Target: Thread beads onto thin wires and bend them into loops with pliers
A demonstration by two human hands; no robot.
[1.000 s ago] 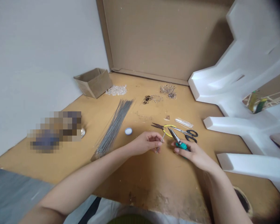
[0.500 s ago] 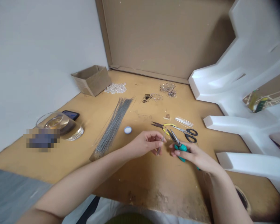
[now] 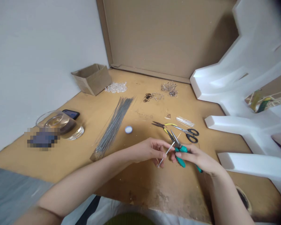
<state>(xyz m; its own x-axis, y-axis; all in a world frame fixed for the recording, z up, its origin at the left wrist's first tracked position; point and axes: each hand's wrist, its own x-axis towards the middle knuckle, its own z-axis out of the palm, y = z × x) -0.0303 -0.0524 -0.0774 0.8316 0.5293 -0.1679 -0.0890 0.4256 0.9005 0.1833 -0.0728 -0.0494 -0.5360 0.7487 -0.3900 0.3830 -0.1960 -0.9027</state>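
At the left of the frame, a clear glass bowl (image 3: 57, 122) sits on the tan wooden desk (image 3: 140, 187) beside a dark phone (image 3: 71, 114). Toward the upper left, an open brown cardboard box (image 3: 92, 79) stands by a scatter of clear glass beads (image 3: 114, 88). A long bundle of thin grey metal wires (image 3: 112, 128) lies mid-frame, just left of a small round white cap (image 3: 128, 129), with small black rubber rings (image 3: 148, 97) farther up. At centre, the left hand (image 3: 150, 151) pinches a thin silver wire (image 3: 166, 152) between clenched fingers (image 3: 160, 150). Its upper end reaches the tips of teal-handled needle-nose pliers (image 3: 180, 153), clasped in the right hand (image 3: 196, 157); whether those tips grip it is too small to tell. Just beyond lie yellow-handled pliers (image 3: 165, 126) and black-handled steel scissors (image 3: 192, 136). White foam packing (image 3: 236, 93) fills the right of the frame. A pinch close to the pliers would limit the wire's flex.
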